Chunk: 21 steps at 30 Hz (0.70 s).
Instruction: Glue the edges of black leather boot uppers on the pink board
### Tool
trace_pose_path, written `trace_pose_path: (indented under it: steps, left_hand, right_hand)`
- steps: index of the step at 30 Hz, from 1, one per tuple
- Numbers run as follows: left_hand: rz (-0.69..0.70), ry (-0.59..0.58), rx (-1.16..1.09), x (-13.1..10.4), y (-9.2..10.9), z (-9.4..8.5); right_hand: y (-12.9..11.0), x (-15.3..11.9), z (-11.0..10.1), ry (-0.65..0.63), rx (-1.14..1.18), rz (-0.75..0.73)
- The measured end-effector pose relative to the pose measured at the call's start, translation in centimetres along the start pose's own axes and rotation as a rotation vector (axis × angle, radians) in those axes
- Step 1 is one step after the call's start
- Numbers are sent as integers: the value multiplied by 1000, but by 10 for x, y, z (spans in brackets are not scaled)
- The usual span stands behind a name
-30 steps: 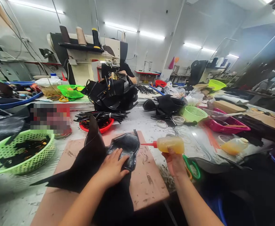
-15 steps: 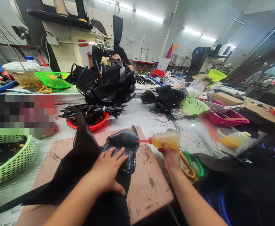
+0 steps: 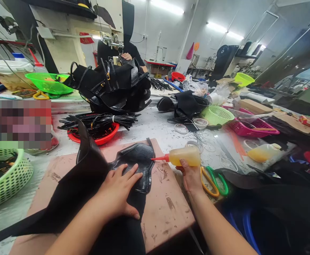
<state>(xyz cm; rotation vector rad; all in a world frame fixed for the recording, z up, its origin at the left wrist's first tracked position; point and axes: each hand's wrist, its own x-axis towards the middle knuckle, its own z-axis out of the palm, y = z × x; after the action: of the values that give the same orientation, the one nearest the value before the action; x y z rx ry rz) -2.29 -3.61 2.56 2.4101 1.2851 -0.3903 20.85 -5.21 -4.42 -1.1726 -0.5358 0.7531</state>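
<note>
My left hand (image 3: 120,191) lies with fingers spread on a black leather piece (image 3: 140,159) with a stitched edge, pressing it against the pinkish board (image 3: 165,205). More black material rises and spreads to the left of that hand. In my right hand (image 3: 190,173) is a glue bottle (image 3: 184,156), tipped on its side, with yellowish liquid inside. Its thin red nozzle (image 3: 160,158) points left, and the tip is at the right edge of the leather piece; whether it touches is too fine to tell.
Scissors with orange and green handles (image 3: 214,182) lie right of the board. Behind it stands a red bowl (image 3: 107,140) under black strips. A pile of black leather goods (image 3: 114,85) is farther back. A green basket (image 3: 19,180) sits left. A person works at a sewing machine (image 3: 112,40).
The view has shifted slightly, so most things appear a little farther left. Both hands keep their hold, and the nozzle tip stays at the leather's right edge.
</note>
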Motion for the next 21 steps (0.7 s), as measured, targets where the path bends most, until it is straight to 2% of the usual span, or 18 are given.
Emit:
trace_pose_path:
  steps: [21]
  left_hand:
    - [35, 20, 7, -1, -2, 7]
  right_hand:
    - [-11, -16, 4, -93, -49, -7]
